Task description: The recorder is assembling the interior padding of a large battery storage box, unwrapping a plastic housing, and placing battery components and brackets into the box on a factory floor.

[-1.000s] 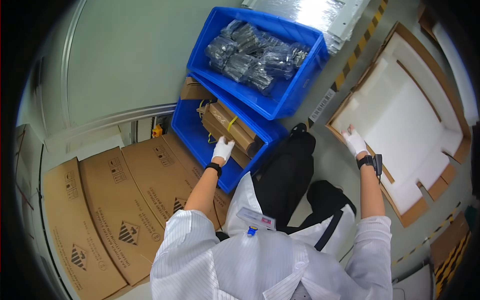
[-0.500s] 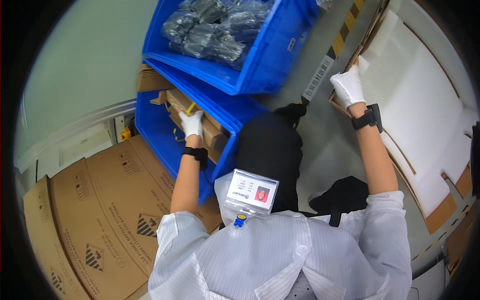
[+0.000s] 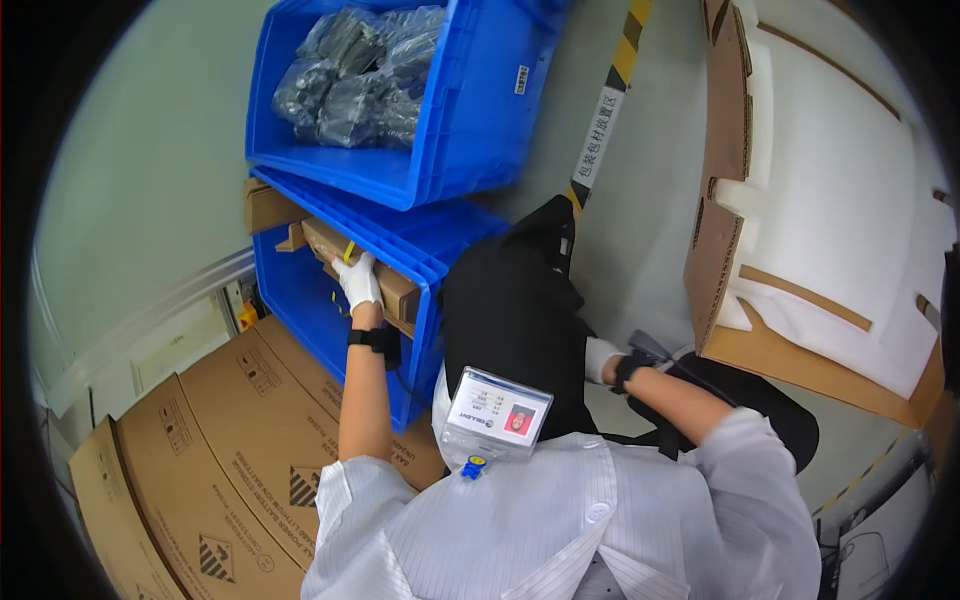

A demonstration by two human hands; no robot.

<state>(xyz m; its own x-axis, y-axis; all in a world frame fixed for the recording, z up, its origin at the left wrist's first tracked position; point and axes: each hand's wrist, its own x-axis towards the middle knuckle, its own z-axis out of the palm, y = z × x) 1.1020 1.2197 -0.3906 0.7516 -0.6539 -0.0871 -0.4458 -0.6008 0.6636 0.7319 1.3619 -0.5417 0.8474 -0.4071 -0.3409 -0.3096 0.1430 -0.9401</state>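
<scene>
My left hand, in a white glove, reaches into the lower blue bin. Its fingers are bent over the side of a long brown cardboard box, beside a yellow strap. More brown cardboard pieces lie at the far end of that bin. My right hand, gloved in white too, is beside my dark trouser leg; its fingers are hidden. To the right stands an opened carton with a white foam lining.
A second blue bin with several clear-wrapped grey parts overlaps the lower bin's far side. Large flat cartons rest at the left, near a pale wall panel. Yellow-and-black tape runs along the floor.
My right hand has left the edge of the foam-lined carton and come down to my leg. That carton's brown side now stands up. My left hand stays at the cardboard box.
</scene>
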